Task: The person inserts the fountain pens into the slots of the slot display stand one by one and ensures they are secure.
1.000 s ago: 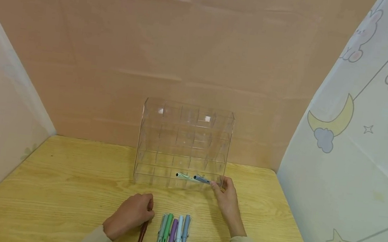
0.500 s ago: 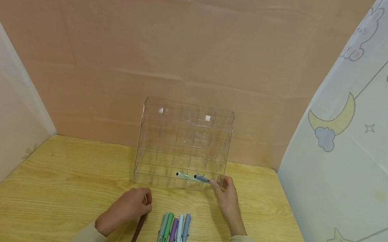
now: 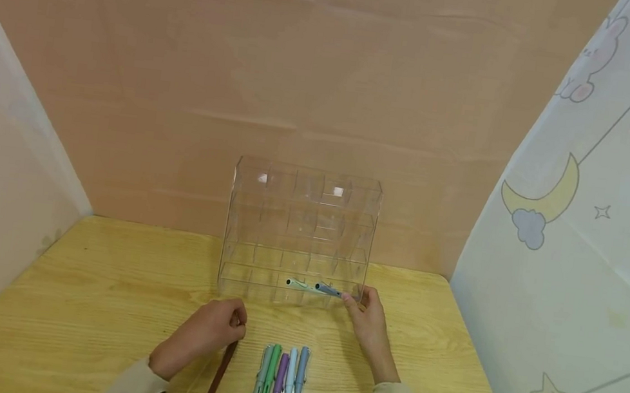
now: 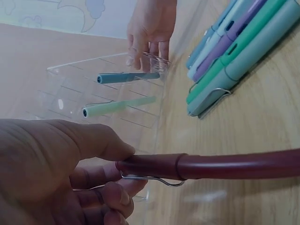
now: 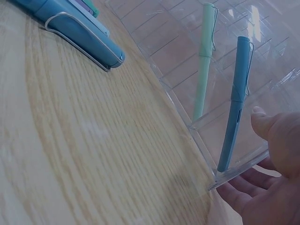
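Note:
My left hand (image 3: 205, 332) pinches a dark red pen (image 4: 229, 166) between thumb and fingers at its capped, clipped end. In the head view this pen (image 3: 218, 377) slants down toward the table's near side. A clear tiered pen rack (image 3: 227, 225) stands upright at the back of the table. My right hand (image 3: 368, 329) grips its lower right corner, thumb in front and fingers around the side. Two pens lean in the rack's bottom row: a pale green pen (image 5: 203, 61) and a blue pen (image 5: 236, 93) close to the right thumb.
Several capped pens lie side by side between the hands: a grey-green pen (image 3: 258, 384), a green pen (image 3: 268, 382), a purple pen (image 3: 278, 387), a light blue pen (image 3: 289, 385) and a blue pen (image 3: 300, 383). An orange backdrop (image 3: 326, 94) rises behind the rack.
My left hand has moved left and a little away from me, bringing the dark red pen away from the row and more slanted. The right hand has stayed at the rack's corner.

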`<state>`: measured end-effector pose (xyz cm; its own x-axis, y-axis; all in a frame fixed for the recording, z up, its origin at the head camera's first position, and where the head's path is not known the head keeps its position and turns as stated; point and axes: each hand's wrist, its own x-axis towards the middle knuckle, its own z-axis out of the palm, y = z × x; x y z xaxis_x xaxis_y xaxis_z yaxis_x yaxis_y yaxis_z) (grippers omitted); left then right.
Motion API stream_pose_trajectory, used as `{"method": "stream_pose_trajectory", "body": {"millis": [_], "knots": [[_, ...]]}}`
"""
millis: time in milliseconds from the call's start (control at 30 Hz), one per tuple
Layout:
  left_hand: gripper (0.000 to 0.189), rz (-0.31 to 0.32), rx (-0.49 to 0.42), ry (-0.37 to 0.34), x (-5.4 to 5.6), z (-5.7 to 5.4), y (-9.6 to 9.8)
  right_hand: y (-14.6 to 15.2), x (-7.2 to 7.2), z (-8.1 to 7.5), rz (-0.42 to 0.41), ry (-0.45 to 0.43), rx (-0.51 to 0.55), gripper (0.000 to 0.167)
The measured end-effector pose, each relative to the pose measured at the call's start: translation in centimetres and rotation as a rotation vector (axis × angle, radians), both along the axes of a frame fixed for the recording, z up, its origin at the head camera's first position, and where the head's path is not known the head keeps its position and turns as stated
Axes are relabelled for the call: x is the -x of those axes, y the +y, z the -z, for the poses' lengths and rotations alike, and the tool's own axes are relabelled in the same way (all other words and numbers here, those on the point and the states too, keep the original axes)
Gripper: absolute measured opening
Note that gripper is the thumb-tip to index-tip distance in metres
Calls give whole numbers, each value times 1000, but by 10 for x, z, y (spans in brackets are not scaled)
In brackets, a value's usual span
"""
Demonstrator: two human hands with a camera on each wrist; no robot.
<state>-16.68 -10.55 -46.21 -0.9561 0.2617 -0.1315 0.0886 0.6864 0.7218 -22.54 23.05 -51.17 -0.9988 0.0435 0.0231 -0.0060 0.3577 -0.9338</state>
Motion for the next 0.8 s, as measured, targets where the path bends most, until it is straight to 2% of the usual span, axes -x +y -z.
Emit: {"method": "stream_pose_trajectory", "body": {"millis": [167, 533, 800], "knots": [[5, -21, 17, -6, 1, -7, -1, -1, -1, -1, 1, 0, 4, 64], [5, 17, -7, 71, 2, -22, -8, -1, -1, -2, 13, -11, -22, 61], [5, -8, -5, 99, 2, -36, -10, 1, -1, 0, 6, -11, -19, 65]]}}
